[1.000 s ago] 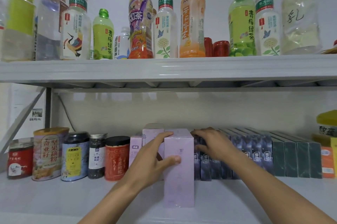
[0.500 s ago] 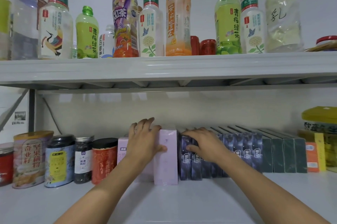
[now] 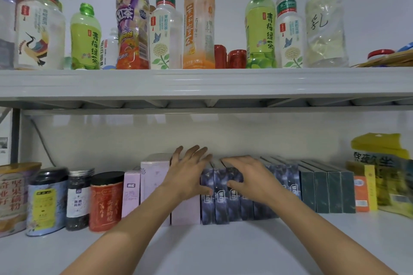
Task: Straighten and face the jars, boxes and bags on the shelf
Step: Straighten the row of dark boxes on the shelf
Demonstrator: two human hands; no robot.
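My left hand (image 3: 190,176) lies flat with fingers straight and slightly spread against the front of a tall lilac box (image 3: 185,210), and my right hand (image 3: 248,176) is draped over the tops of the dark purple boxes (image 3: 221,194), fingers bent down over them and thumb at their faces, pressing, not pinching. All of this stands midway along the lower shelf (image 3: 223,248), set well back from its front edge. The risk I see: these boxes stand on their narrow ends packed side by side, so if I push unevenly with either hand, 1 could tip back or twist and knock its neighbours out of line; the lilac box is tallest and would likely topple first. My left forearm also passes close to the red jar (image 3: 106,201), and a careless sweep could nudge it. Counting along the lower shelf: 5 jars at the left end, 3 lilac boxes, about 7 dark purple boxes with some hidden by my hand, 4 dark green boxes (image 3: 326,189), 1 small orange box (image 3: 361,194), and at least 1 yellow bag (image 3: 382,163) at the right end.
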